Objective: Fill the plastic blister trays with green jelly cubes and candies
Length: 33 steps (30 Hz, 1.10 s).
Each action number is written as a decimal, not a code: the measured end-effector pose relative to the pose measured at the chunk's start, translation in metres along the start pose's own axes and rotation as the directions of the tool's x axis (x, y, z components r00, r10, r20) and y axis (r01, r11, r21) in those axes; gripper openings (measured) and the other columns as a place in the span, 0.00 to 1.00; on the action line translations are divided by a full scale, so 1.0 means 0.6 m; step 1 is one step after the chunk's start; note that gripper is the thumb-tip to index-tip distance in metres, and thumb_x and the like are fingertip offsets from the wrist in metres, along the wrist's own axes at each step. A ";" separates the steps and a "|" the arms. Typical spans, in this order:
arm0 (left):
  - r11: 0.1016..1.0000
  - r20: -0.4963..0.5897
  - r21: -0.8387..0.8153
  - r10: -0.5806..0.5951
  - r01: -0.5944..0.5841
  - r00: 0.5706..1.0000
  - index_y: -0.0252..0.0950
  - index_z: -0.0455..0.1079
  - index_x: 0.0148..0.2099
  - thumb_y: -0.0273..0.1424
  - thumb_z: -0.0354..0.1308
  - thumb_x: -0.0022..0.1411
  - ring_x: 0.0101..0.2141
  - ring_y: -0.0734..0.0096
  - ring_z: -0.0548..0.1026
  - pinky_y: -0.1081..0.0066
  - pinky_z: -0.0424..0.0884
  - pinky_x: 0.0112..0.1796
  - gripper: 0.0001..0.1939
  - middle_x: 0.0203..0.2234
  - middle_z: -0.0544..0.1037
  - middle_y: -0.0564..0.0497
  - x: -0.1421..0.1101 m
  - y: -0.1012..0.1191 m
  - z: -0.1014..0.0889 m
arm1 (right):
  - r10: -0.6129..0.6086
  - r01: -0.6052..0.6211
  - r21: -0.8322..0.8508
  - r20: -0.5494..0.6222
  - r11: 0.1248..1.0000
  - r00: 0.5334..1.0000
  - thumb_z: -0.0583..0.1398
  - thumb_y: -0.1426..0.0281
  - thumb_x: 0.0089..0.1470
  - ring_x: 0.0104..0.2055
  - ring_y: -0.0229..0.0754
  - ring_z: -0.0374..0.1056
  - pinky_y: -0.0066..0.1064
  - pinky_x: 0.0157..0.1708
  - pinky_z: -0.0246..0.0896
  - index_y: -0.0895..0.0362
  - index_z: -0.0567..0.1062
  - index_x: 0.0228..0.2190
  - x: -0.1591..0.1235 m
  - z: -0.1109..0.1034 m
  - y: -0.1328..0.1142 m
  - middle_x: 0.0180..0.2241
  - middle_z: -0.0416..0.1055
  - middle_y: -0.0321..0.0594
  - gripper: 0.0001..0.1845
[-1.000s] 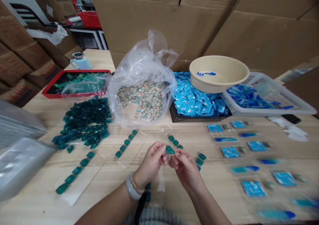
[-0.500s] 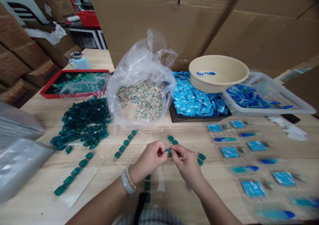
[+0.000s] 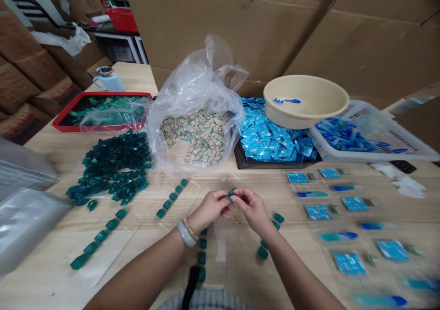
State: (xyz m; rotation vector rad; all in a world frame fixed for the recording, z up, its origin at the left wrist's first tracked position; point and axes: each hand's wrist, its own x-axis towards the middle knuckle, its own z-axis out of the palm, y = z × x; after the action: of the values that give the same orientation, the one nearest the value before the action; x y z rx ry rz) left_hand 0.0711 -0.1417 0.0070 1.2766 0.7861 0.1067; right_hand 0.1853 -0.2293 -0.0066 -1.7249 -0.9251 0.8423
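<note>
Between my fingertips is a small dark-green faceted gem-like piece (image 3: 231,193), mostly covered. My left hand (image 3: 209,208) pinches it from the left, and my right hand (image 3: 253,205) pinches it from the right. Below them on the table lie clear plastic sheets or bags with rows of similar pieces. One row (image 3: 172,196) is left of my hands, another (image 3: 202,257) runs under my left wrist, and a third (image 3: 262,253) is partly hidden by my right forearm. A longer row (image 3: 101,236) lies farther left.
Behind are a loose green heap (image 3: 115,163), a clear bag of small printed packets (image 3: 194,138), a black tray of blue sachets (image 3: 271,136), a cream basin (image 3: 305,101) and a white basket (image 3: 388,131). Sachets with blue pieces (image 3: 318,212) lie at right; plastic stacks (image 3: 30,227) at left.
Both hands have moved slightly away from me with the green piece, now covering the pieces that showed behind them. More of the row by my right forearm shows.
</note>
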 end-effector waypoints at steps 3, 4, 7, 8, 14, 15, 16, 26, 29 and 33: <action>0.885 -0.110 0.405 0.296 -0.229 0.949 0.33 0.67 0.40 0.27 0.48 0.54 0.33 0.71 0.69 0.68 0.65 0.38 0.12 0.32 0.73 0.48 0.015 0.000 -0.018 | -0.162 0.147 -0.348 -0.014 0.926 0.987 0.55 0.67 0.49 0.31 0.40 0.62 0.31 0.33 0.57 0.58 0.70 0.31 0.045 -0.009 0.011 0.29 0.66 0.40 0.08; 0.802 -0.082 0.532 0.369 -0.273 0.926 0.33 0.67 0.40 0.25 0.48 0.53 0.38 0.68 0.68 0.66 0.63 0.42 0.12 0.35 0.72 0.46 0.017 -0.002 -0.023 | -0.206 0.198 -0.439 0.031 0.876 0.978 0.54 0.69 0.49 0.34 0.41 0.62 0.31 0.35 0.57 0.58 0.70 0.31 0.057 -0.011 0.015 0.30 0.66 0.41 0.07; 0.591 0.082 0.740 0.395 -0.321 0.915 0.32 0.69 0.35 0.22 0.49 0.52 0.42 0.64 0.65 0.63 0.60 0.46 0.09 0.38 0.71 0.44 0.018 -0.009 -0.030 | -0.230 0.303 -0.561 0.199 0.771 0.953 0.52 0.74 0.51 0.36 0.41 0.61 0.31 0.38 0.56 0.58 0.71 0.30 0.078 -0.009 0.025 0.31 0.67 0.41 0.08; 0.553 0.106 0.769 0.385 -0.321 0.917 0.32 0.68 0.35 0.22 0.50 0.51 0.42 0.64 0.65 0.63 0.60 0.46 0.09 0.38 0.71 0.44 0.017 -0.012 -0.029 | -0.216 0.313 -0.586 0.232 0.748 0.949 0.51 0.75 0.51 0.36 0.41 0.61 0.31 0.38 0.56 0.58 0.71 0.30 0.080 -0.006 0.027 0.31 0.67 0.41 0.08; 0.430 0.121 0.855 0.380 -0.291 0.917 0.31 0.67 0.42 0.24 0.48 0.54 0.44 0.62 0.63 0.64 0.60 0.46 0.13 0.41 0.69 0.43 0.012 -0.021 -0.019 | -0.068 0.160 -0.823 0.147 0.545 0.987 0.51 0.77 0.49 0.37 0.45 0.62 0.32 0.38 0.54 0.59 0.71 0.30 0.070 0.022 0.019 0.32 0.69 0.46 0.09; 0.422 0.118 0.860 0.379 -0.285 0.918 0.30 0.67 0.42 0.24 0.47 0.54 0.44 0.61 0.63 0.64 0.60 0.46 0.13 0.41 0.69 0.43 0.011 -0.021 -0.018 | -0.060 0.135 -0.827 0.123 0.545 0.991 0.52 0.77 0.49 0.38 0.45 0.62 0.32 0.39 0.54 0.60 0.70 0.31 0.068 0.026 0.017 0.33 0.69 0.47 0.09; 0.421 0.118 0.861 0.382 -0.286 0.917 0.30 0.67 0.42 0.24 0.47 0.54 0.44 0.62 0.63 0.64 0.60 0.46 0.13 0.41 0.69 0.43 0.010 -0.021 -0.017 | -0.063 0.122 -0.818 0.104 0.563 0.993 0.52 0.77 0.49 0.39 0.46 0.62 0.32 0.39 0.54 0.61 0.70 0.33 0.065 0.028 0.016 0.34 0.69 0.48 0.09; 0.501 0.067 0.805 0.456 -0.318 0.887 0.31 0.66 0.45 0.24 0.48 0.53 0.46 0.62 0.64 0.64 0.59 0.48 0.16 0.44 0.69 0.42 0.009 -0.023 -0.017 | -0.084 0.000 -0.835 -0.055 0.551 0.995 0.52 0.69 0.50 0.41 0.47 0.61 0.34 0.38 0.53 0.59 0.70 0.35 0.052 0.007 0.017 0.37 0.67 0.48 0.11; 0.592 0.030 0.723 0.488 -0.356 0.873 0.31 0.64 0.47 0.22 0.44 0.55 0.43 0.65 0.68 0.67 0.62 0.46 0.18 0.41 0.71 0.43 0.032 -0.021 -0.010 | -0.051 -0.069 -0.833 -0.116 0.550 0.992 0.48 0.72 0.53 0.37 0.43 0.63 0.30 0.35 0.54 0.60 0.70 0.34 0.058 -0.029 0.023 0.35 0.67 0.48 0.12; 0.670 0.049 0.644 0.444 -0.368 0.895 0.33 0.68 0.40 0.20 0.42 0.55 0.34 0.67 0.72 0.67 0.66 0.39 0.16 0.32 0.75 0.46 0.061 -0.022 0.006 | 0.062 -0.075 -0.847 -0.049 0.526 0.997 0.50 0.78 0.47 0.29 0.41 0.65 0.28 0.28 0.53 0.60 0.70 0.25 0.063 -0.050 0.034 0.28 0.68 0.47 0.09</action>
State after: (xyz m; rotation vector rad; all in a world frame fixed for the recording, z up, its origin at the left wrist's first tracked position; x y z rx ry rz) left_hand 0.0958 -0.1308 -0.0216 2.1220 0.6308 0.2931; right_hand 0.2328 -0.2140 -0.0218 -2.6234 -1.4122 0.3979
